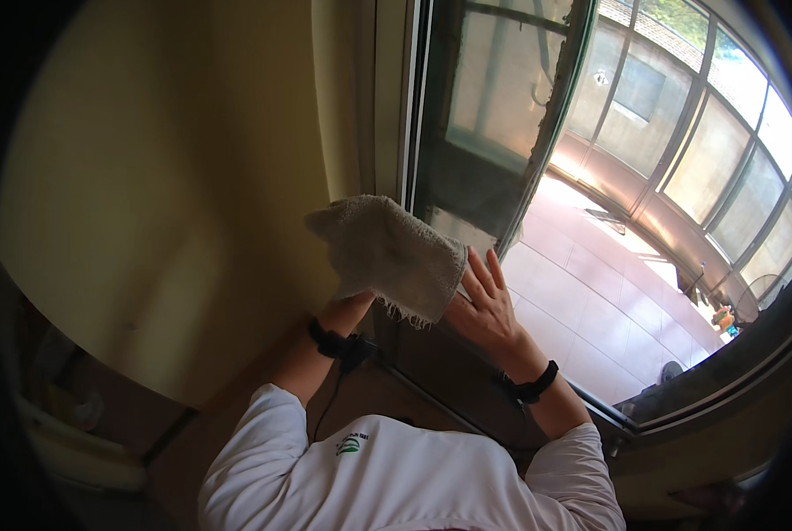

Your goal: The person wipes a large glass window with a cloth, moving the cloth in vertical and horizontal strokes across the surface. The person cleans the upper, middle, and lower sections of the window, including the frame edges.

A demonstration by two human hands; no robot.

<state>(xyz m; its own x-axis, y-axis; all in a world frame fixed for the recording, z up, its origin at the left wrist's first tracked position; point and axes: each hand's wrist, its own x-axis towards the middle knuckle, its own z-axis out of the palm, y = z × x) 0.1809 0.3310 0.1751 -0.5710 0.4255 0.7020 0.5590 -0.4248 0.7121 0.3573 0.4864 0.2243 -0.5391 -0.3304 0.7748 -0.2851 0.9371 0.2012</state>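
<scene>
A grey-beige terry cloth (pixel 396 255) with a frayed lower edge hangs over my left hand (pixel 364 300) and hides its fingers. Only the heel of that hand and the wrist show below the fabric, and the cloth is held up on it. My right hand (pixel 492 315) is beside the cloth's right edge, fingers apart, with some fingertips at the fabric. Behind both hands stands a door panel with frosted glass (pixel 505 86), its lower part dark.
A yellowish wall (pixel 170 166) rises on the left beside the door frame (pixel 389 99). On the right, a doorway opens onto a sunlit tiled floor (pixel 588 292) and metal-framed windows (pixel 648 113). Black straps (pixel 339 345) circle both wrists; a cable (pixel 329 405) hangs from the left one.
</scene>
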